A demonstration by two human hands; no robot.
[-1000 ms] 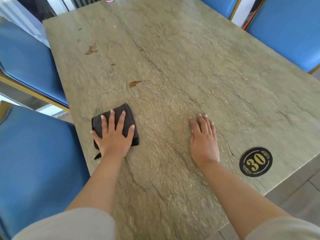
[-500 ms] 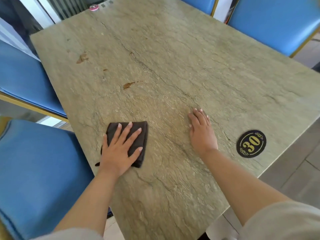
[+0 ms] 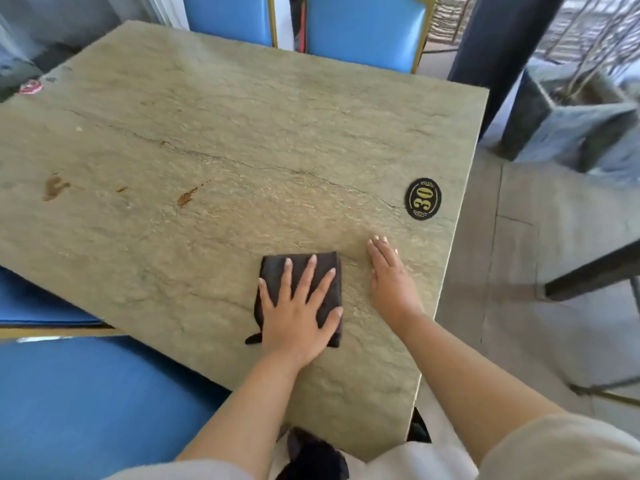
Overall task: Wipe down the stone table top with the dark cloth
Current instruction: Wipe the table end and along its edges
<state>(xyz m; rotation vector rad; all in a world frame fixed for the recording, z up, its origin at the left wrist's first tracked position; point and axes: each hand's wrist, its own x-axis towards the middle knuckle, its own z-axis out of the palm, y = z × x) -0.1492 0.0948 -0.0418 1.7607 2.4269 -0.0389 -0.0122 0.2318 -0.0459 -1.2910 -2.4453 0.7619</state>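
A folded dark cloth (image 3: 277, 268) lies flat on the greenish stone table top (image 3: 242, 133), near the front edge. My left hand (image 3: 299, 313) presses down on the cloth with its fingers spread, covering most of it. My right hand (image 3: 391, 278) rests flat on the bare stone just to the right of the cloth, fingers together, holding nothing. Brown stains show on the stone: one (image 3: 187, 197) left of centre and a larger one (image 3: 53, 187) near the left edge.
A black oval "30" badge (image 3: 423, 199) is stuck near the table's right edge. Blue chairs stand at the far side (image 3: 363, 26) and at the near left (image 3: 86, 403). A red-and-white small object (image 3: 30, 86) sits at the far left corner. A stone planter (image 3: 571, 116) stands right.
My left hand has slid the cloth to the right along the front edge, close to my right hand. The view has swung, so the table now appears turned.
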